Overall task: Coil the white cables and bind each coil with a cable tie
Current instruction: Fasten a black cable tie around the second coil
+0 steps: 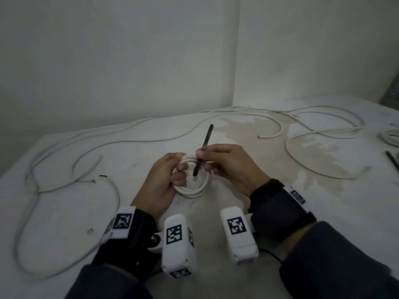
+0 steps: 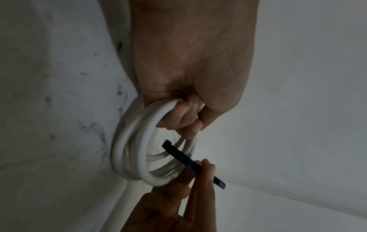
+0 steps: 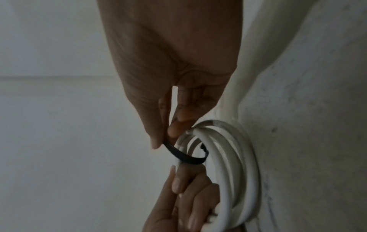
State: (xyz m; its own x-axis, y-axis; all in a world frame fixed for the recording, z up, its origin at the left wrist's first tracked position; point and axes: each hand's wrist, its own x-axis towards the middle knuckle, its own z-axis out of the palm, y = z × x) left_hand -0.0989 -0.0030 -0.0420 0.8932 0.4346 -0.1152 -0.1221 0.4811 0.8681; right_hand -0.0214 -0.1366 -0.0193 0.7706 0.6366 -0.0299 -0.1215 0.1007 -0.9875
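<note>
Held just above the worktop (image 1: 64, 212), at centre: one coil (image 1: 195, 189) of smooth, round white cable, some three or four turns stacked into a ring. Gripped at its left side by the left hand (image 1: 164, 180), fingers curled through the ring and thumb over the top. Pinched between thumb and fingers of the right hand (image 1: 228, 167): one black cable tie (image 1: 204, 147), a thin flat strip with a ridged face, tail slanting up and away, lower end poking down inside the ring. Seen from the right wrist, bent in a shallow arc across the inner turns, square head just inside the coil; not closed into a loop.

Spread loose over the worktop: long white cables (image 1: 313, 130), matte and limp, in wide curves left and right; perhaps three or four lengths, hard to count where they cross. At the far right edge, one more small white coil (image 1: 390, 137), and near it a thin black strip (image 1: 393, 159), likely another tie. Worktop itself white, scuffed, with a pale brownish stain (image 1: 244, 130) behind the hands.
</note>
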